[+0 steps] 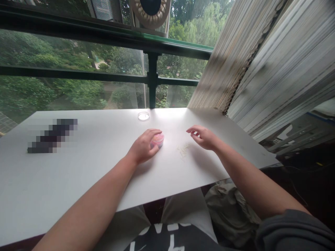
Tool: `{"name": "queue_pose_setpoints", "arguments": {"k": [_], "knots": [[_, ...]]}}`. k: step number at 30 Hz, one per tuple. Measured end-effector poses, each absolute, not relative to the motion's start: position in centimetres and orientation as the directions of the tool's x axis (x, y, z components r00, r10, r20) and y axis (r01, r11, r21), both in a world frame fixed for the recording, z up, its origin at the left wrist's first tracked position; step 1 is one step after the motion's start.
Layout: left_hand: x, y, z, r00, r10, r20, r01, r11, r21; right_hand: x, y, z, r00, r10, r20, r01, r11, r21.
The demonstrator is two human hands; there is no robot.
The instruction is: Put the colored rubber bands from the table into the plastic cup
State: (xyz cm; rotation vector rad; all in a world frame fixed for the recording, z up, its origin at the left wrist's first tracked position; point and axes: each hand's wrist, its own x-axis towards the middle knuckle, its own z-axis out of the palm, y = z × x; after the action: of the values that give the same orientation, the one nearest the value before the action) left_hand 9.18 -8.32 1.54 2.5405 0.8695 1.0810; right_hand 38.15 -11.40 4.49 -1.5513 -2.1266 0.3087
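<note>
On the white table a small round clear container (157, 139) with pink and orange contents stands in front of me. My left hand (144, 146) is wrapped round its left side, fingers over the top edge and thumb at the near side. My right hand (202, 136) hovers over the table to the right, fingers apart and slightly curled, with nothing seen in it. Below and left of it lies a small loose pile of thin pale strips (183, 150). A round clear lid (143, 116) rests near the table's far edge.
The white table (86, 167) reaches to a window with dark green rails (152, 80). A blurred dark object (53, 136) lies at the far left. Pale curtains (222, 69) hang at the right, beyond the table's edge. A crumpled grey-green cloth (230, 209) is below the near edge.
</note>
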Motion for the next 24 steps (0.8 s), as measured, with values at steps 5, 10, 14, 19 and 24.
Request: {"name": "queue_pose_setpoints", "arguments": {"k": [5,10,14,19,24], "knots": [[9.2,-8.3,1.5,0.551,0.615,0.564,0.423,-0.788,0.448,37.7,-13.1,3.0,-0.277,0.961,-0.012,0.925,0.263,-0.276],[9.2,-8.3,1.5,0.553,0.613,0.565,0.422,-0.790,0.444,35.9,-13.9,2.2,-0.261,0.965,-0.002,0.952,0.257,-0.169],[9.2,-8.3,1.5,0.555,0.605,0.572,0.421,-0.797,0.434,34.8,-13.3,2.8,-0.288,0.957,-0.026,0.945,0.280,-0.169],[9.2,-8.3,1.6,0.554,0.594,0.583,0.415,-0.804,0.425,33.3,-12.7,3.1,-0.369,0.929,-0.021,0.912,0.358,-0.199],[9.1,-8.3,1.7,0.547,0.598,0.585,0.422,-0.801,0.425,32.7,-12.6,2.7,-0.405,0.914,-0.017,0.900,0.395,-0.185]]}}
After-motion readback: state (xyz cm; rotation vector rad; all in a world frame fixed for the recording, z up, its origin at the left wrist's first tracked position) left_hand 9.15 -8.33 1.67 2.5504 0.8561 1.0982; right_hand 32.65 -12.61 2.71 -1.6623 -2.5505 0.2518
